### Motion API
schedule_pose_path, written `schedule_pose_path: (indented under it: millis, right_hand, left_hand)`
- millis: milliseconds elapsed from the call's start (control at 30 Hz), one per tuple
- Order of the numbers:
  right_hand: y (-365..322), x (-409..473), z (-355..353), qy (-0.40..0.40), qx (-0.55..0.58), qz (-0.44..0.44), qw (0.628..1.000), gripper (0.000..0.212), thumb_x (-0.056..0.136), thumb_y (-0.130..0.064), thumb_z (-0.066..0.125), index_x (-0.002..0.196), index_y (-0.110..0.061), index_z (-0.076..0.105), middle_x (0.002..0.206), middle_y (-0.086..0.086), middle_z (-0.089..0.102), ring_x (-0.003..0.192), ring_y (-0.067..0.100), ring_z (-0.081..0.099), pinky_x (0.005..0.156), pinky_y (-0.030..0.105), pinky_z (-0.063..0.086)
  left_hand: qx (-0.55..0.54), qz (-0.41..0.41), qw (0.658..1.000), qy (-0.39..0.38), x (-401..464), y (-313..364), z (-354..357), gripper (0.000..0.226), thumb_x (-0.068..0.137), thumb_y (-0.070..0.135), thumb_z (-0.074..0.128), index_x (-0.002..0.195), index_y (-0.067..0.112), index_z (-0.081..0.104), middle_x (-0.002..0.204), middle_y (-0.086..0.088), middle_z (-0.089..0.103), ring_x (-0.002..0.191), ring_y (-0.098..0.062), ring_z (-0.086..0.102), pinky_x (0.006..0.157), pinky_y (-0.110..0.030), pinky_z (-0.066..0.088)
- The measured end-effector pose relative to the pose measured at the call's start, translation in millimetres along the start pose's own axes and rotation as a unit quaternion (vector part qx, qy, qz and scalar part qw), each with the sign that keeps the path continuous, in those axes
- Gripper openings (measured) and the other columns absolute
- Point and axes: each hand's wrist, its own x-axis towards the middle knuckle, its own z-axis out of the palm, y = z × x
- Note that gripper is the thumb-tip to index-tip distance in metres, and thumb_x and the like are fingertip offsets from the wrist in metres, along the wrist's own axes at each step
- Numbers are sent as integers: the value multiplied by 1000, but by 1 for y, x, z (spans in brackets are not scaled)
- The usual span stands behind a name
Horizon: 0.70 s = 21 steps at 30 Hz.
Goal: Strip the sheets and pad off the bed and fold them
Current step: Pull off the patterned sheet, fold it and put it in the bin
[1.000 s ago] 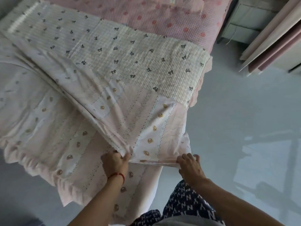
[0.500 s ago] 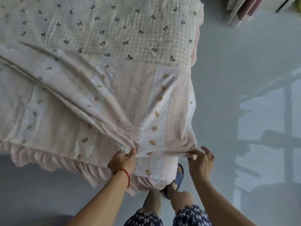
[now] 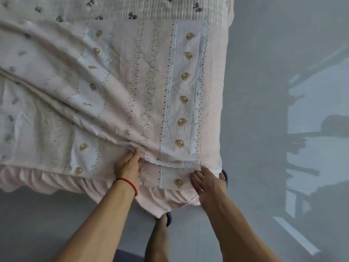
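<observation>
Folded sheet (image 3: 151, 87) now laid down flat across the bed corner, centre of frame. Left hand (image 3: 129, 164) still pinching the lace edge; right hand (image 3: 205, 179) just released, fingers straight, pressing the lower right corner. First fold apparently set.

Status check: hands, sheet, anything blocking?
Left hand pinches the sheet edge. Right hand open, flat on it. Pad still on bed. Nothing blocking.

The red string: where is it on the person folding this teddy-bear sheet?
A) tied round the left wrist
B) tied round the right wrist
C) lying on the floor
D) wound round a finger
A: the red string circles the wrist just behind the left hand, which touches the sheet.
</observation>
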Motion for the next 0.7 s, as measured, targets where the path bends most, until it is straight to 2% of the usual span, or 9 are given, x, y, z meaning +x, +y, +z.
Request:
schedule_pose_path:
  millis: [67, 133, 233, 300, 400, 467, 567, 633, 700]
  right_hand:
    - [4, 4, 6, 32, 11, -29, 999, 12, 95, -17, 68, 92, -8, 62, 83, 8, 69, 63, 16, 68, 52, 23, 55]
    - [-4, 13, 14, 88, 23, -45, 995, 20, 88, -17, 79, 84, -7, 63, 67, 6, 63, 48, 13, 60, 38, 21, 41]
    - [-5, 27, 12, 95, 18, -53, 994, 26, 84, -24, 81, 84, -10, 60, 62, 2, 52, 31, 7, 41, 30, 16, 28]
    - [1, 31, 2, 87, 9, -61, 994, 24, 85, -24, 79, 86, -10, 59, 65, 4, 52, 32, 9, 39, 30, 17, 29]
    - [12, 20, -13, 84, 3, -108, 991, 19, 87, -15, 77, 92, -5, 62, 69, 8, 54, 40, 13, 49, 33, 18, 39]
    - [23, 13, -21, 83, 1, -136, 987, 20, 89, -13, 77, 87, -3, 60, 69, 11, 59, 47, 16, 55, 38, 20, 47]
    - [39, 10, -23, 43, 34, -154, 987, 23, 91, -15, 76, 97, 3, 63, 62, 9, 64, 45, 15, 59, 40, 20, 48]
    - [37, 10, -19, 31, 54, -157, 986, 23, 91, -17, 75, 99, 1, 64, 54, 3, 61, 46, 14, 61, 41, 18, 47]
    - [27, 12, -14, 14, 86, -124, 988, 18, 92, -19, 74, 95, -5, 64, 44, -1, 52, 40, 11, 56, 36, 16, 41]
  left_hand:
    - [-55, -32, 998, -23, 21, 7, -8, 19, 86, 31, 80, 88, 13, 73, 76, -5, 67, 59, -18, 55, 53, -28, 42]
    - [-76, -53, 994, -57, 29, 17, -9, 24, 83, 26, 82, 95, 10, 70, 83, -7, 65, 58, -18, 54, 48, -26, 45]
    - [-86, -4, 993, -77, 19, 13, -15, 20, 86, 13, 79, 92, 5, 62, 69, -7, 69, 51, -17, 57, 47, -24, 49]
    - [-58, 48, 995, -68, 2, 1, -26, 16, 92, 10, 72, 93, 4, 57, 59, -6, 71, 48, -19, 63, 45, -24, 49]
    - [-54, 84, 992, -81, -12, -16, -42, 12, 96, 6, 64, 93, 4, 53, 56, -5, 70, 51, -19, 70, 44, -22, 52]
    - [-55, 70, 992, -86, -6, -23, -47, 12, 97, 6, 62, 91, 3, 53, 56, -7, 70, 51, -18, 70, 45, -21, 53]
    - [-93, 22, 991, -92, 6, -26, -48, 12, 97, 10, 65, 91, 3, 57, 64, -13, 72, 53, -16, 70, 47, -20, 54]
    - [-115, 2, 988, -103, 13, -21, -46, 19, 94, 18, 70, 90, 3, 60, 59, -6, 71, 53, -12, 69, 48, -19, 54]
    - [-121, -15, 987, -106, 20, -11, -41, 32, 86, 35, 77, 91, 7, 62, 62, -3, 69, 54, -9, 67, 48, -17, 53]
